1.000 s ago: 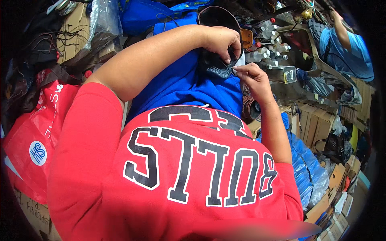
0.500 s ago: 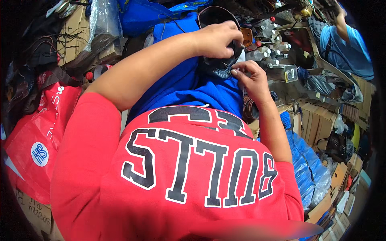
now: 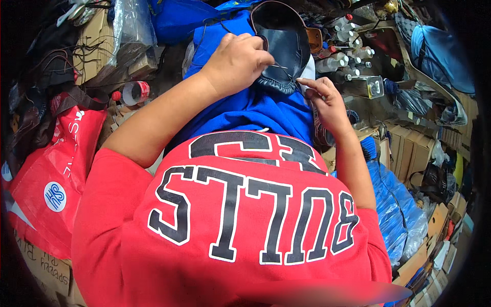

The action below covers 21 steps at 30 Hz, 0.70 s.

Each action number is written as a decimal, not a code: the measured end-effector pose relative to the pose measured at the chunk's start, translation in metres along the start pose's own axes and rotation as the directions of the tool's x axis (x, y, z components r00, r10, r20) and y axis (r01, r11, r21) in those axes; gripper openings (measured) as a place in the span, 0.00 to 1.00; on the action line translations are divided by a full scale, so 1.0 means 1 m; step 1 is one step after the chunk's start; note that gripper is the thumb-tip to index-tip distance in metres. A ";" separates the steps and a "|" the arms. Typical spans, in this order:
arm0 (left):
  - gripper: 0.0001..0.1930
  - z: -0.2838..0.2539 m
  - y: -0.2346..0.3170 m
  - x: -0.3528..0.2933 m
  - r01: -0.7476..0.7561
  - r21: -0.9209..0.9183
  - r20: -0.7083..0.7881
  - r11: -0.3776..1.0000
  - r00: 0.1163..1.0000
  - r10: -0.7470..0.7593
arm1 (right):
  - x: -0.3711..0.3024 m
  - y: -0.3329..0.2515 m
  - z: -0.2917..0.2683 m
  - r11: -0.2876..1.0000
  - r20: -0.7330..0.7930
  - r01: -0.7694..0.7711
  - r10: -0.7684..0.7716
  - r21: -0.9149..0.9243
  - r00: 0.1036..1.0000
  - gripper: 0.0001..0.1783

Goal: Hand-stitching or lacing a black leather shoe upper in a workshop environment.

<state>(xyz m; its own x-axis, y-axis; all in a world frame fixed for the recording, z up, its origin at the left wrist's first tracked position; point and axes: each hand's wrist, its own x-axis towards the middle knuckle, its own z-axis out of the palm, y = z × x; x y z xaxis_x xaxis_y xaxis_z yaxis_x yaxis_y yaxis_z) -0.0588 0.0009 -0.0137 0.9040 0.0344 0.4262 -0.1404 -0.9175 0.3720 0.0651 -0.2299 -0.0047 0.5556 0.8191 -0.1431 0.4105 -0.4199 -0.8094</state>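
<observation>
A black leather shoe upper [image 3: 286, 46], with a gathered, stitched edge at its near end, rests on my lap over blue cloth. My left hand [image 3: 238, 59] is closed in a pinch at the left of the upper. From its fingertips a thin metal needle [image 3: 280, 66] points right, across the black leather. My right hand [image 3: 327, 100] is at the upper's near right edge, thumb and index finger brought together there. Whatever lies between those right fingertips is too small to make out. Part of the upper's left rim is hidden behind my left hand.
Several clear bottles [image 3: 353, 56] and a square glass container [image 3: 371, 87] stand to the right. A red bag [image 3: 51, 174] and a red-capped bottle [image 3: 134, 93] lie left. Blue plastic wrapping [image 3: 391, 204] and cardboard [image 3: 404, 148] crowd the right side. A person's blue sleeve [image 3: 442, 56] shows far right.
My left hand has drawn back left and nearer to me, uncovering the inside of the upper and the needle. My right hand has shifted slightly right and nearer.
</observation>
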 end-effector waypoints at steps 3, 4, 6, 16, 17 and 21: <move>0.09 0.009 -0.005 0.008 -0.019 -0.305 0.027 0.952 0.999 0.028 | 0.010 0.003 -0.008 0.997 0.071 -0.018 0.012 0.078 0.997 0.25; 0.08 0.012 -0.006 0.010 -0.010 -0.303 0.048 0.953 0.999 0.026 | 0.013 0.004 -0.011 0.997 0.097 -0.023 0.015 0.077 0.995 0.26; 0.08 0.015 -0.006 0.011 -0.003 -0.301 0.067 0.954 0.997 0.024 | 0.017 0.009 -0.013 0.994 0.120 -0.037 0.024 0.101 0.993 0.27; 0.08 0.018 -0.010 0.011 0.006 -0.276 0.078 0.961 0.997 0.016 | 0.022 0.014 -0.014 0.987 0.150 -0.044 0.021 0.152 0.989 0.23; 0.07 0.018 -0.010 0.011 0.011 -0.277 0.078 0.961 0.997 0.011 | 0.022 0.015 -0.014 0.985 0.155 -0.047 0.021 0.164 0.988 0.22; 0.07 0.017 -0.008 0.011 0.026 -0.268 0.107 0.963 0.994 0.002 | 0.022 0.016 -0.014 0.986 0.154 -0.042 0.017 0.159 0.988 0.17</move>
<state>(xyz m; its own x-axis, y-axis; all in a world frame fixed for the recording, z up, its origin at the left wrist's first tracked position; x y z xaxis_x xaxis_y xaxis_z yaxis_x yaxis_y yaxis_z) -0.0413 0.0015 -0.0258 0.9416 -0.0103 0.3366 -0.2196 -0.7765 0.5906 0.0938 -0.2237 -0.0128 0.4445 0.8622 -0.2430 0.2669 -0.3864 -0.8828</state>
